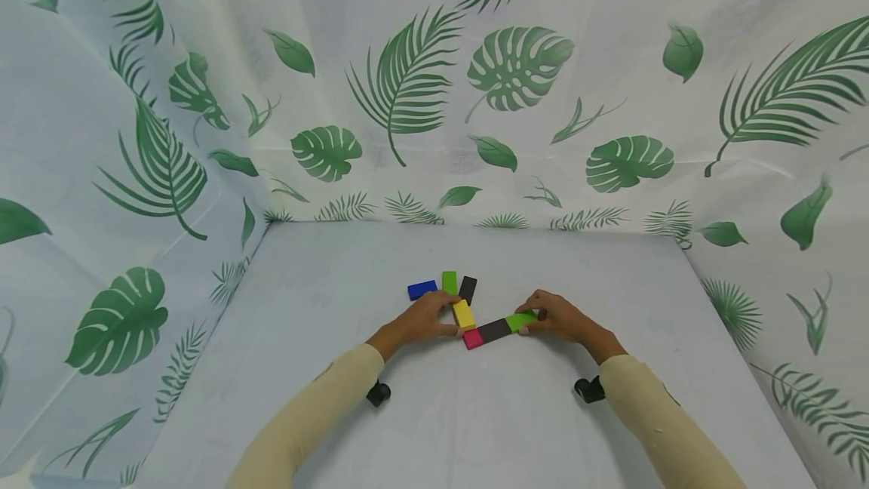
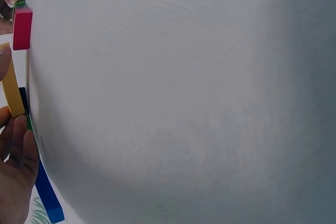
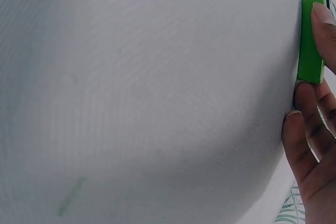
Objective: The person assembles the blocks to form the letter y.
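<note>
Cream sleeves [image 1: 312,410] reach in from the tabletop's [image 1: 489,429] near edge, each ending in a bare hand. Left hand [image 1: 424,318] pinches a yellow block [image 1: 465,315] by its ends, thumb toward the near edge. Right hand [image 1: 560,318] pinches a lime-green block [image 1: 519,321] between thumb and fingers.

That lime-green block ends a row of three, running toward the left edge through a dark block [image 1: 493,331] to a red block [image 1: 472,339]. The yellow block slants from the red one toward the far edge; whether the two touch, I cannot tell.

Farther out, toward the far edge, lie a blue block [image 1: 422,290], a second green block [image 1: 449,281] and a second dark block [image 1: 468,288], the blue one nearest the left edge.

As far as placing goes, I judge the three-block row to be formed, the yellow block to be mid-placement, and the outer three to be unused so far.
</note>
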Tool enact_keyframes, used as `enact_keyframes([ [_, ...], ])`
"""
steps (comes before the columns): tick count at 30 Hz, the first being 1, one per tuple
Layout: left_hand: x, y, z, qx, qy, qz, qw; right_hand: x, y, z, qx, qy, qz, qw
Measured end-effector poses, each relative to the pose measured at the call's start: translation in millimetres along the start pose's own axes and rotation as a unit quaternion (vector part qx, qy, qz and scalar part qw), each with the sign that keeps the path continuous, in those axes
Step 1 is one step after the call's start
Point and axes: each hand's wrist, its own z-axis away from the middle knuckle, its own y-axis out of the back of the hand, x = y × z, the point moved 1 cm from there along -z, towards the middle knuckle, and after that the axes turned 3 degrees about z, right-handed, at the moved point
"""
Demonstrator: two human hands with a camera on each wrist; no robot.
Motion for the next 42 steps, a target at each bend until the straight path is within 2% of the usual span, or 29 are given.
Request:
enact_keyframes([
  [13,-2.9,-3.6,-3.2,0.003,-0.003,0.000,1.0000,-2.5,-0.3,1.1,0.000,-0.001,-0.003,1.000],
  [21,-0.9,-2.4,-3.0,-0.004,0.005,-0.002,1.0000,-2.0,-0.6,1.0,-0.002,0.003,0.001,1.000],
  [42,0.0,-1.3,-4.3,-0.009,-0.002,-0.004,0.9999,-1.3,0.5,1.0,0.002,0.000,0.009,1.000],
])
